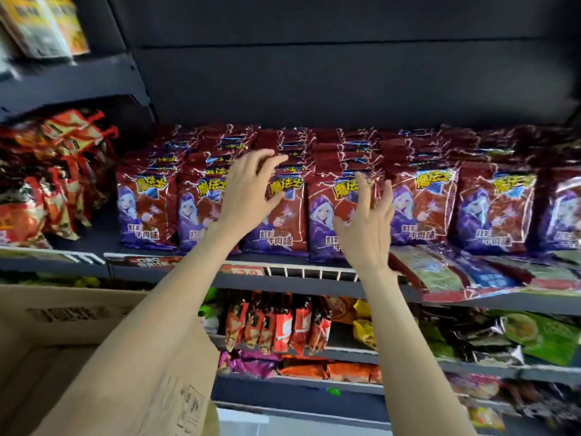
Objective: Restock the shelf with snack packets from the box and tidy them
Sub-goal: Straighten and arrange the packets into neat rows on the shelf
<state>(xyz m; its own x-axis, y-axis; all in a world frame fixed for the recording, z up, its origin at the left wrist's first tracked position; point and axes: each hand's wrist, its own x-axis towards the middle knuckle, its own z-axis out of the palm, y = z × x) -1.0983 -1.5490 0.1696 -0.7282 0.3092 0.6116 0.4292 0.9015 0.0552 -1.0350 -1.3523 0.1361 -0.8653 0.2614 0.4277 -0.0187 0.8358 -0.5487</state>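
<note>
While both hands open, snack packets between.

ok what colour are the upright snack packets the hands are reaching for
Dark red upright snack packets with a purple hooded figure and yellow lettering, clearest in the head view.

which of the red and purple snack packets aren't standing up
The packets lying flat on the shelf's front edge, at the right below the upright rows; all others stand facing forward.

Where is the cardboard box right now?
In the head view, the cardboard box sits at the lower left, under the left forearm, below the shelf's row of red-and-purple snack packets.
</note>
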